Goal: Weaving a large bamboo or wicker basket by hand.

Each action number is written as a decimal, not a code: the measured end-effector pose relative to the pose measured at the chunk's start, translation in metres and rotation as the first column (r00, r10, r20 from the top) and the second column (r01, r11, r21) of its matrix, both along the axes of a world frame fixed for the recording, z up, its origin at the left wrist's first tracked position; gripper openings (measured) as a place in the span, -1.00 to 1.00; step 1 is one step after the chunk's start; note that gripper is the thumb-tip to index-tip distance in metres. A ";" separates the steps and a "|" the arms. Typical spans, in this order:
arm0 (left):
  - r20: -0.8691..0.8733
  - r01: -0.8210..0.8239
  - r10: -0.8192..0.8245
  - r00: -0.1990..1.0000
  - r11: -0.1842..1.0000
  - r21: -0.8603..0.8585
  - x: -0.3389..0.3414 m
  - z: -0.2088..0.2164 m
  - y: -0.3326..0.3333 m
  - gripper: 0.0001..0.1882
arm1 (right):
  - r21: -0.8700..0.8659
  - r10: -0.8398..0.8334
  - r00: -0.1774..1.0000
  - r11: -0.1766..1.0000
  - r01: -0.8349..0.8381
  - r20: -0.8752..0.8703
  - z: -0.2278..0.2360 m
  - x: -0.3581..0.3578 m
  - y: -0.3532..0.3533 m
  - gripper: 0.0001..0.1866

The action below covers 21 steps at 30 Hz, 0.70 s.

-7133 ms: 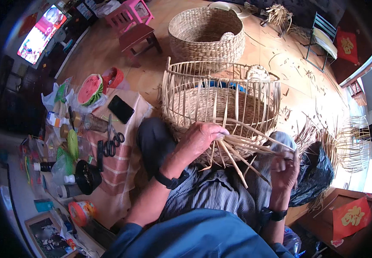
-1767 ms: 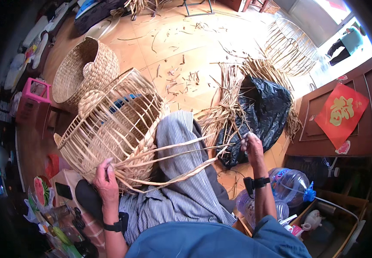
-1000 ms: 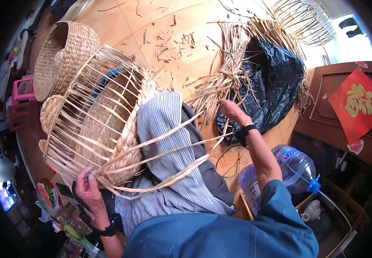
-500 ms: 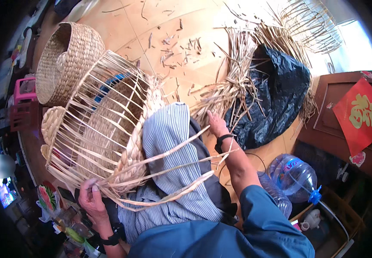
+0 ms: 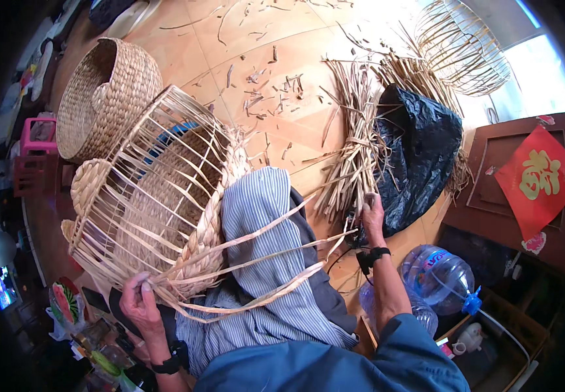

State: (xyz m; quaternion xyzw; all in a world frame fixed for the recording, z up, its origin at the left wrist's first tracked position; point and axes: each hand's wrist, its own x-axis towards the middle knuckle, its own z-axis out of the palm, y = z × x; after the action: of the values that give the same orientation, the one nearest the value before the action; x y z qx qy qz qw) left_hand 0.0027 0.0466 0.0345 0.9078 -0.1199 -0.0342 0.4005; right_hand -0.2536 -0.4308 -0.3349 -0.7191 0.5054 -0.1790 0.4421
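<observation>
Straw-coloured in the head view, the open-ribbed basket (image 5: 140, 208) sits against the lap's striped cloth (image 5: 256, 209), probably light and springy, best held by its braid (image 5: 199, 234). The left hand (image 5: 144, 310) has fingers pinching pliant-looking strips (image 5: 266, 256); the right hand (image 5: 372, 219) meets a dry bundle (image 5: 359, 153), grip unclear.

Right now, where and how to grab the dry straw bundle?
The straw bundle is probably best gripped across its narrower middle, coming from the left: its near end splays, and the black plastic bag crowds its right side.
</observation>
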 end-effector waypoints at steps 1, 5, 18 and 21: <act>0.016 0.010 -0.010 1.000 1.000 -0.005 0.000 -0.001 0.001 -0.76 | 0.318 -0.133 0.991 0.941 0.116 0.033 0.007 -0.006 -0.004 -0.77; 0.034 0.037 -0.036 0.999 0.998 -0.050 0.003 -0.008 0.005 -0.76 | 0.105 -0.128 0.956 0.989 0.103 0.263 0.030 -0.015 -0.011 -0.73; 0.019 -0.011 0.013 1.000 0.992 -0.128 -0.009 -0.004 -0.005 -0.73 | 0.518 -0.203 0.934 0.855 0.024 0.293 0.145 -0.012 0.019 -0.77; 0.121 -0.047 0.049 0.992 0.999 -0.015 -0.014 0.000 -0.013 -0.77 | 0.555 -0.259 0.846 0.830 -0.052 0.466 0.193 -0.008 0.023 -0.71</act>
State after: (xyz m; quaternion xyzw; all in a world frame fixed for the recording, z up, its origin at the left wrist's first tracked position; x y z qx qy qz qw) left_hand -0.0118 0.0338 0.0345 0.9083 -0.1224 0.0311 0.3988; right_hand -0.2613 -0.4077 -0.1423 -0.4560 0.4351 -0.2400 0.7383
